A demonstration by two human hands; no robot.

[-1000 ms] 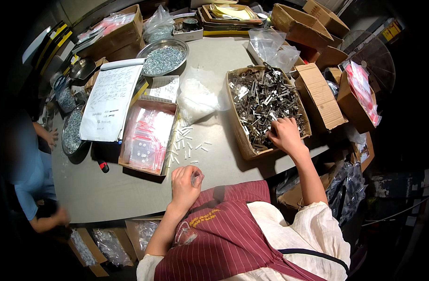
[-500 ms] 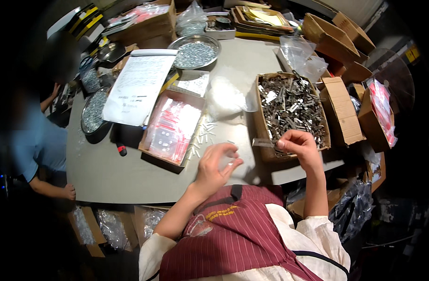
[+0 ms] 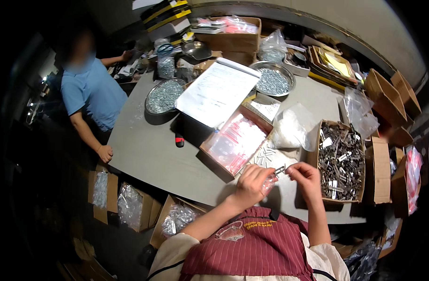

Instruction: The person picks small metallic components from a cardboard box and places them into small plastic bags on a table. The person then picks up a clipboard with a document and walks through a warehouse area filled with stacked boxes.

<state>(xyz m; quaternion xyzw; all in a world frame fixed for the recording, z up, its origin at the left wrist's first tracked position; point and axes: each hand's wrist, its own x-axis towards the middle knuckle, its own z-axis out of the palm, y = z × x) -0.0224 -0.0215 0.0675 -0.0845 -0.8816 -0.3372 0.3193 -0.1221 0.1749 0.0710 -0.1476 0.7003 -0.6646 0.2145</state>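
Observation:
My left hand (image 3: 253, 185) is closed around a small clear plastic bag (image 3: 268, 184) with a pinkish tint. A small, narrow metal piece (image 3: 280, 170) sticks out at its fingertips, between my two hands. My right hand (image 3: 306, 181) is pinched at the far end of that piece; its exact contact is too small to see well. To the right of it stands a cardboard box (image 3: 340, 202) heaped with similar metal pieces (image 3: 341, 161). Left of my hands, a shallow box (image 3: 216, 162) holds flat clear bags with red edges (image 3: 238, 140).
Small pale sticks (image 3: 265, 156) lie beside a white plastic bag (image 3: 290, 127). A paper pad (image 3: 219, 91) leans over the shallow box. Metal bowls (image 3: 151, 112) hold shiny small parts. A red-and-black tool (image 3: 179, 140) lies on the table (image 3: 149, 154). A person in blue (image 3: 95, 91) stands left.
My hands have come together, and the metal piece has moved from beside the right-hand box to my left fingertips. The view has swung left, showing more of the other person.

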